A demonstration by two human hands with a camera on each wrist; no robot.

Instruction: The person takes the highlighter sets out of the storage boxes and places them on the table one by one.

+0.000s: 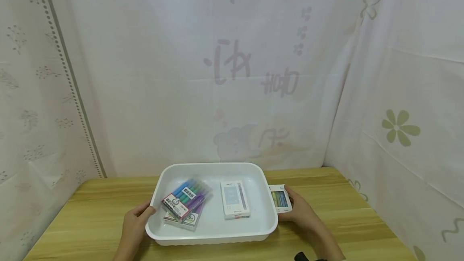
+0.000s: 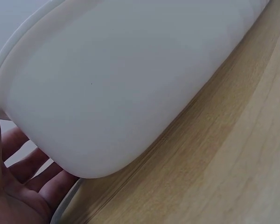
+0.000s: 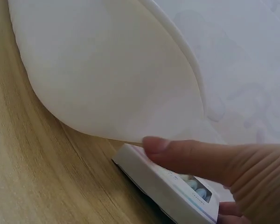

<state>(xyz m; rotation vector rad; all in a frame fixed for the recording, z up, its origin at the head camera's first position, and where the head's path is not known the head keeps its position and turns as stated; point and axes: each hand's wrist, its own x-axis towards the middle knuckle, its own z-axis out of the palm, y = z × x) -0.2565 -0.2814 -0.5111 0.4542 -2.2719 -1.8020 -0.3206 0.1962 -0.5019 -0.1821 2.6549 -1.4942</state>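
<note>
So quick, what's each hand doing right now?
Left hand: holding the white tray by its rim.
Right hand: holding the small windowed box beside the tray.

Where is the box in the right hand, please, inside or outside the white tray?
Outside; the right hand holds the windowed box right beside the white tray.

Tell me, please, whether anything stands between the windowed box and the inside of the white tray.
The right wall of the white tray does: the windowed box, in the right hand, is outside and would probably need lifting over.
</note>
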